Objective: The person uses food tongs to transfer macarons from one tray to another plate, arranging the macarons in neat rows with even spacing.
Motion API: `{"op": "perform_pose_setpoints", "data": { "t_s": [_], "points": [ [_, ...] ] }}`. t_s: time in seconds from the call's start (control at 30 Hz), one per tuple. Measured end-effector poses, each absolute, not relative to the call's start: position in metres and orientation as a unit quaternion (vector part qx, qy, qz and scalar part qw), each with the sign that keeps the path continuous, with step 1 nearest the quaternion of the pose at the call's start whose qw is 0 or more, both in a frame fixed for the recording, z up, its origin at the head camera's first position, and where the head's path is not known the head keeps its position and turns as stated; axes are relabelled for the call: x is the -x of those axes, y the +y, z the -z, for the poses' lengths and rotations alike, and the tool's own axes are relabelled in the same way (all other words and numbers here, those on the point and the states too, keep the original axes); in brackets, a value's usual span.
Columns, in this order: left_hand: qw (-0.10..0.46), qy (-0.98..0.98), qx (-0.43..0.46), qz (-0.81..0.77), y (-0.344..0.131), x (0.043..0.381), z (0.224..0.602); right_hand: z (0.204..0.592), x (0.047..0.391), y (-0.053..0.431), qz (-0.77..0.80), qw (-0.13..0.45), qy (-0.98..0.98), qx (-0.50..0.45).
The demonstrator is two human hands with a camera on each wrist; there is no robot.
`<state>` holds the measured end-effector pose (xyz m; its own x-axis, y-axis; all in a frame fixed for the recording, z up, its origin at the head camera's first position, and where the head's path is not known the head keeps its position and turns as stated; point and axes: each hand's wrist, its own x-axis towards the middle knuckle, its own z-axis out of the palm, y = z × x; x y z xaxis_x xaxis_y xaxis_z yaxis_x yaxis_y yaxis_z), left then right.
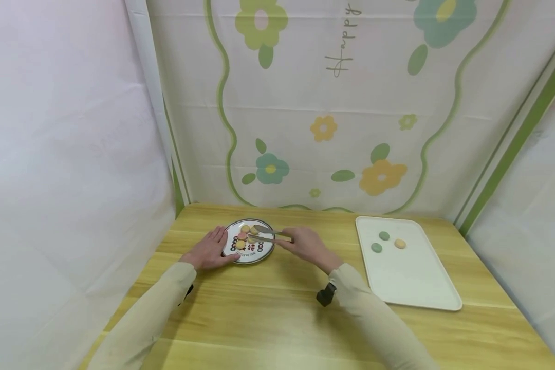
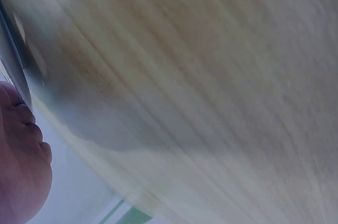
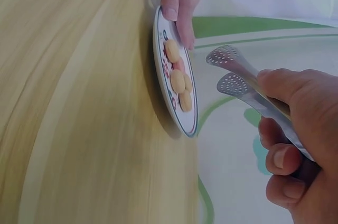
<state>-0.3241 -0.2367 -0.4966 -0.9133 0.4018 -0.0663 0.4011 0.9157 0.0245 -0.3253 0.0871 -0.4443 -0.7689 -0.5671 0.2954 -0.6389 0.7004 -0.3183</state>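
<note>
Silver tongs with perforated ends are gripped in my right hand, their two tips apart with nothing between them. In the head view those tips overlap the right half of a round white plate with a dark rim line and red characters. On the plate lie several yellow-beige macarons and a pink macaron, bunched together. My left hand rests on the plate's left rim, fingers extended and thumb toward the front. In the left wrist view only part of that hand shows, beside the plate's edge.
A white rectangular tray lies on the right side of the wooden table, carrying two green macarons and an orange macaron. A flower-patterned cloth hangs behind the table, with pale sheets at both sides.
</note>
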Motion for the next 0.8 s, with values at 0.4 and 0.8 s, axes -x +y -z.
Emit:
{"op": "perform_pose_setpoints", "data": {
  "t_s": [0.4, 0.8],
  "points": [
    [0.039, 0.977, -0.208, 0.002, -0.238, 0.32, 0.498, 0.446, 0.316, 0.126, -0.221, 0.059, -0.923, -0.31],
    [0.039, 0.978, -0.205, -0.006, -0.235, 0.324, 0.492, 0.441, 0.308, 0.173, -0.227, 0.089, -0.928, -0.282]
  ]
}}
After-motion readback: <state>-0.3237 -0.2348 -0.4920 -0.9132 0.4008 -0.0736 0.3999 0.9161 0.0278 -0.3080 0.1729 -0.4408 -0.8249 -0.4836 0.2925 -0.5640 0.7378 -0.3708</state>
